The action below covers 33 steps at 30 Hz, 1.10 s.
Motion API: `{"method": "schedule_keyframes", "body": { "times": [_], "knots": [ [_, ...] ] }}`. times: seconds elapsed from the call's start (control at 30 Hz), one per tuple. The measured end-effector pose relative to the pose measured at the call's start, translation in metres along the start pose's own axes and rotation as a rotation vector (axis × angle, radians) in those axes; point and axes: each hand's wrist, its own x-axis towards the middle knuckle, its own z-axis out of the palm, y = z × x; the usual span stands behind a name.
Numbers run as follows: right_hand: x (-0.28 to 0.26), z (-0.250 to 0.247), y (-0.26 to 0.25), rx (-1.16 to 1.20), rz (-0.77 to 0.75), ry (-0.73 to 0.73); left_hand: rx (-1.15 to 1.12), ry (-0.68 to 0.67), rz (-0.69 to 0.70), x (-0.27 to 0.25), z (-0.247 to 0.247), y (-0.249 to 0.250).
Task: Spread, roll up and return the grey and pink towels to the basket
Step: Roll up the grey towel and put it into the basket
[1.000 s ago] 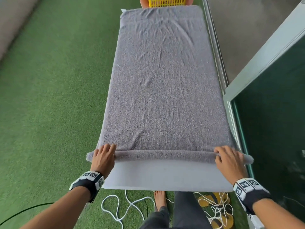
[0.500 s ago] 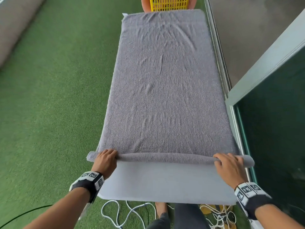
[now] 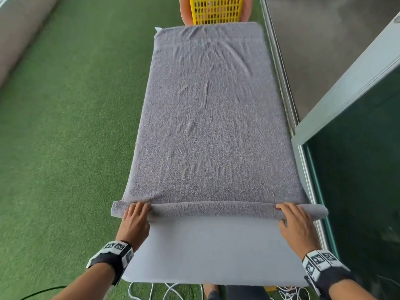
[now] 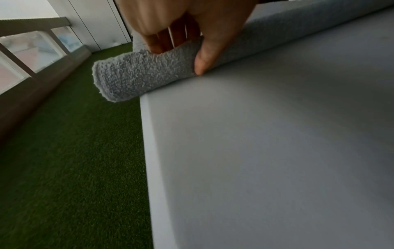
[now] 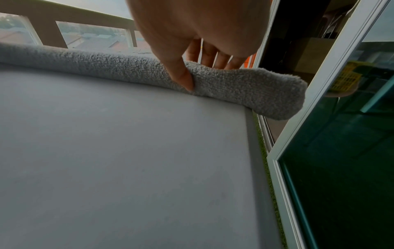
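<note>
Green turf surrounds a pale grey table [image 3: 216, 252], where the grey towel [image 3: 212, 118] lies spread flat — its near edge rolled into a thin tube. Left hand [image 3: 135, 221] and right hand [image 3: 297, 224] each pinch the roll between fingers and thumb. Beyond the far end stands the yellow basket [image 3: 216, 9].

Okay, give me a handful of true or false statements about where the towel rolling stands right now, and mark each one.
1. Both hands grip the rolled near edge of the grey towel, left hand and right hand. True.
2. The towel is fully rolled up. False: only a thin roll at the near end; most lies flat on the table.
3. The yellow basket stands beyond the table's far end. True.
4. The roll ends stop short of the table's sides. False: both ends overhang.
5. The pink towel lies on the table. False: none is visible there.
</note>
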Motion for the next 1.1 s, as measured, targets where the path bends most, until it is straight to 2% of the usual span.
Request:
{"method": "schedule_keyframes", "body": {
  "times": [0.13, 0.27, 0.5, 0.63, 0.73, 0.83, 0.93, 1.1],
  "knots": [
    [0.014, 0.01, 0.014, 0.086, 0.003, 0.017, -0.095, 0.11, 0.015, 0.012, -0.001, -0.005],
    [0.013, 0.015, 0.021, 0.102, 0.05, -0.018, -0.124, 0.084, 0.004, 0.004, -0.011, 0.001],
    [-0.066, 0.027, 0.025, 0.064, 0.103, -0.02, -0.078, 0.072, 0.03, -0.064, -0.001, 0.007],
    [-0.102, 0.011, 0.013, -0.036, 0.075, -0.052, -0.083, 0.014, 0.031, -0.096, 0.001, 0.008],
    [-0.1, 0.004, 0.012, -0.023, 0.101, -0.023, -0.092, -0.013, -0.039, -0.093, 0.001, 0.004],
    [-0.089, 0.002, 0.01, -0.05, 0.056, 0.054, 0.045, -0.003, -0.104, -0.078, -0.003, 0.006],
    [-0.089, 0.008, 0.006, -0.038, -0.031, -0.004, 0.111, -0.001, -0.016, -0.073, -0.003, 0.017],
    [-0.086, 0.012, 0.009, -0.101, -0.035, -0.057, 0.079, -0.11, -0.064, -0.075, -0.001, 0.018]
  ]
}}
